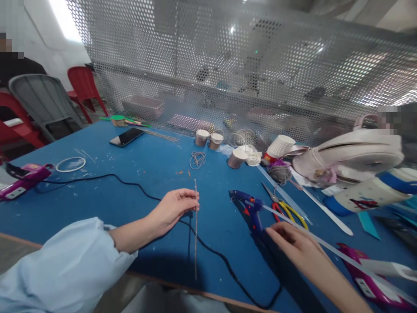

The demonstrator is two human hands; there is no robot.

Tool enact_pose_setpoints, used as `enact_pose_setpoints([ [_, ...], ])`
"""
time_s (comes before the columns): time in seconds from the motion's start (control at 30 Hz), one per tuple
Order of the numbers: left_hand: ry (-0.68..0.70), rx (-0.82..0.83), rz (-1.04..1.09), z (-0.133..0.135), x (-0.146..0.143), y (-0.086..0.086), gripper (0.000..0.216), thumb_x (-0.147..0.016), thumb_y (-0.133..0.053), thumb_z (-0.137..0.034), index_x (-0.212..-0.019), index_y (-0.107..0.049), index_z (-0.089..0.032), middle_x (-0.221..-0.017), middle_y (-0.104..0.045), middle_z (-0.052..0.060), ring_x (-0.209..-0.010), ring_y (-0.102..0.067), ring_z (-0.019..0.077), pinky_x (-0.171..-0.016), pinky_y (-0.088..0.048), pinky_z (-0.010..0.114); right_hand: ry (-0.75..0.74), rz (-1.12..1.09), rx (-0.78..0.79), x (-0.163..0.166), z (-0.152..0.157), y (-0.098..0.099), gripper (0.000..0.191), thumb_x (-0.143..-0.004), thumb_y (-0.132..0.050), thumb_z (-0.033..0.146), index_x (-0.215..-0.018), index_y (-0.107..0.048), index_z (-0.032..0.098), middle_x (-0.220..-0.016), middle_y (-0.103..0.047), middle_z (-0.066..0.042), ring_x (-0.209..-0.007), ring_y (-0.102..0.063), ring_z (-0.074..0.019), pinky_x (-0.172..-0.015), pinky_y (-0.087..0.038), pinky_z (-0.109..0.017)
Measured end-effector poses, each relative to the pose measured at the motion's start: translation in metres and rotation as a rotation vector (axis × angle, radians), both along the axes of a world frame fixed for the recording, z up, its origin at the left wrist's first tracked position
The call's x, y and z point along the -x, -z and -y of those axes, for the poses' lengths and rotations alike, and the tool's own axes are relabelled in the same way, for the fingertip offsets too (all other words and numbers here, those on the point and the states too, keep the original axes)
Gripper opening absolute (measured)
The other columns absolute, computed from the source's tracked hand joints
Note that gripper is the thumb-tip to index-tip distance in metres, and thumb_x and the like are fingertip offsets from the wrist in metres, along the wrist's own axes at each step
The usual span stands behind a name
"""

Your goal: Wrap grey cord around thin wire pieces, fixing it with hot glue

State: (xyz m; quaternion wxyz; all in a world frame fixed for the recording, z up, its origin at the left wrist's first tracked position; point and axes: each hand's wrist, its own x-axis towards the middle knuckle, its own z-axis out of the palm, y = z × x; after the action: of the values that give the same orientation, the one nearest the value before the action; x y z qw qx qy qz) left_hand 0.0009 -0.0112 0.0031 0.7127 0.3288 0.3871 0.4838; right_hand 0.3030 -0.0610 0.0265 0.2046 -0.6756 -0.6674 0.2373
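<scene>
My left hand [174, 208] is closed in a pinch round a thin brown stick [196, 243], which stands near upright above the table's front. To the right, a blue glue gun [252, 206] points left, with a long translucent glue stick [325, 245] running out of its back toward the lower right. My right hand [295, 243] is beside the glue gun's handle, thumb and fingers apart and partly curled; whether a fingertip touches the handle I cannot tell. Behind the glue gun lie pliers [288, 213] with red and yellow handles.
A black cord [224, 258] crosses the blue table [107, 202]. Purple glue guns [24, 182] lie at both sides. Small cups [237, 158], a tangle of cord [197, 160], stacked paper cups [280, 148], a phone [127, 137] and a bottle [368, 193] stand or lie farther back, before a perforated metal screen [208, 65].
</scene>
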Motion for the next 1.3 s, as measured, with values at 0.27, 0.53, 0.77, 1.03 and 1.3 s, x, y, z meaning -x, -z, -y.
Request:
enact_pose_setpoints([
  [0.27,0.004,-0.094,-0.136,0.005,-0.001,-0.001,0.022,-0.062,-0.074,-0.018,-0.078,-0.059,-0.013,-0.071,-0.064,0.001,-0.063,-0.059,0.0098,-0.067,-0.045,0.025,-0.199,0.097,-0.033,0.01,-0.05,0.015,0.04,-0.078,-0.051,0.048,-0.1,-0.063,0.018,-0.085,-0.069,-0.006,-0.078,-0.063,-0.0256,-0.071,-0.048,-0.035],
  [0.53,-0.002,-0.14,-0.219,0.003,-0.002,-0.004,0.026,-0.062,-0.072,-0.012,-0.077,-0.051,-0.016,-0.075,-0.059,0.0,-0.064,-0.055,0.009,-0.065,-0.046,0.026,-0.014,-0.258,0.048,0.027,-0.061,0.026,0.038,-0.079,-0.053,0.046,-0.096,-0.068,0.015,-0.095,-0.071,-0.009,-0.089,-0.064,-0.0285,-0.068,-0.048,-0.035],
  [0.77,0.031,-0.072,-0.319,-0.002,-0.005,0.005,0.033,-0.061,-0.071,-0.01,-0.089,-0.055,-0.015,-0.075,-0.058,-0.001,-0.066,-0.055,0.0084,-0.066,-0.046,0.024,-0.141,-0.644,0.161,0.054,-0.06,0.007,0.027,-0.084,-0.052,0.038,-0.093,-0.061,0.015,-0.06,-0.063,-0.001,-0.055,-0.056,-0.0138,-0.057,-0.041,-0.027],
  [1.03,0.181,-0.026,-0.334,-0.01,-0.015,0.018,0.022,-0.064,-0.069,-0.013,-0.081,-0.056,-0.014,-0.074,-0.064,0.002,-0.062,-0.059,0.0099,-0.066,-0.046,0.026,-0.008,-1.07,0.286,0.079,-0.065,0.024,0.019,-0.073,-0.066,0.032,-0.077,-0.058,0.015,-0.047,-0.051,0.005,-0.041,-0.044,-0.0082,-0.044,-0.036,-0.023],
  [1.3,0.351,0.053,-0.362,-0.016,-0.044,0.01,0.021,-0.064,-0.068,-0.016,-0.082,-0.059,-0.014,-0.074,-0.064,0.003,-0.055,-0.059,0.0122,-0.054,-0.048,0.027,0.06,-1.094,0.25,0.075,-0.06,0.029,0.027,-0.065,-0.073,0.03,-0.084,-0.063,0.015,-0.076,-0.066,-0.003,-0.052,-0.056,-0.0098,-0.052,-0.046,-0.025],
])
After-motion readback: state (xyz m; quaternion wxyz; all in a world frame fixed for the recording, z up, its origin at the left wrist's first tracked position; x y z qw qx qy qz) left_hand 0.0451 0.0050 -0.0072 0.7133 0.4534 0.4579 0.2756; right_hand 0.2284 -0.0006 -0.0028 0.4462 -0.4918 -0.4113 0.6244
